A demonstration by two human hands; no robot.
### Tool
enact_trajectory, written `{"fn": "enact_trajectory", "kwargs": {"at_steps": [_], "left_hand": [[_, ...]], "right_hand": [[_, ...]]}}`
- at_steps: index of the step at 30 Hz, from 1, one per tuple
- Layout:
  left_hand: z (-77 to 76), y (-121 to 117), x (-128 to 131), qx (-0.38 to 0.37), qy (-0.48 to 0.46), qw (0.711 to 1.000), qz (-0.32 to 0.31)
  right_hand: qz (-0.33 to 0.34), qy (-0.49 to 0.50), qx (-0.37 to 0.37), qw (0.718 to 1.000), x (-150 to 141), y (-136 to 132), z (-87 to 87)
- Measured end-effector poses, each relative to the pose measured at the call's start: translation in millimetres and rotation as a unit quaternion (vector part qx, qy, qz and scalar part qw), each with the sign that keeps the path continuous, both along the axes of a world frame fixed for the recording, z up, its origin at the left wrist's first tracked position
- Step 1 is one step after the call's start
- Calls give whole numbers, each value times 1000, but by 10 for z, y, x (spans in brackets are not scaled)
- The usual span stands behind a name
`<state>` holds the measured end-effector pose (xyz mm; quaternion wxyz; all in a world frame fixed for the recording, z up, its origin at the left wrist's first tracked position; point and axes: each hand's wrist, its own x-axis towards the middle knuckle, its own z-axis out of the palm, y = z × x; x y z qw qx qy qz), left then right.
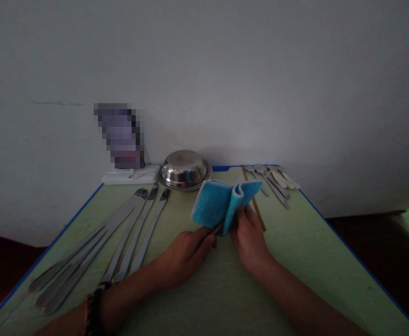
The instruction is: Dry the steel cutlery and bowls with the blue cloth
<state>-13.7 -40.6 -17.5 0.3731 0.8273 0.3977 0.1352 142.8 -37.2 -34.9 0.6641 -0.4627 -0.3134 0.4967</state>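
In the head view a blue folded cloth (213, 201) with pale edges stands above the middle of the table. My right hand (249, 235) is closed on its right side, fingers partly hidden behind the folds. My left hand (188, 254) pinches a thin brown stick, apparently a chopstick (218, 228), whose far end disappears into the cloth. Another wooden chopstick (259, 212) lies on the table just beyond my right hand. Left of my left hand, several long metal table knives (123, 247) lie fanned out, partly covered by my forearm.
An upturned steel bowl (185, 169) rests by the wall. Beside it, a pixelated upright screen (122, 135) stands on a white base (130, 175). Spoons and forks (272, 182), some white-handled, lie at the back right. Blue edging (351, 254) borders the green table (305, 247).
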Motion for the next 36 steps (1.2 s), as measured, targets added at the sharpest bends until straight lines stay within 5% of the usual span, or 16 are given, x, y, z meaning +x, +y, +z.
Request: {"fn": "enact_trajectory", "kwargs": {"at_steps": [6,16,28,36], "left_hand": [[-6,15,3,-9,8,1000,-4],[26,23,-19,-9,-5,1000,-17],[-3,36,-20,-30,-34,999,4],[41,42,-17,-39,-32,999,-2]], "right_hand": [[12,78,-33,996,-40,35,-12],[-144,176,4,974,442,289,168],[0,89,-19,996,35,71,-5],[-89,159,7,983,307,222,94]]}}
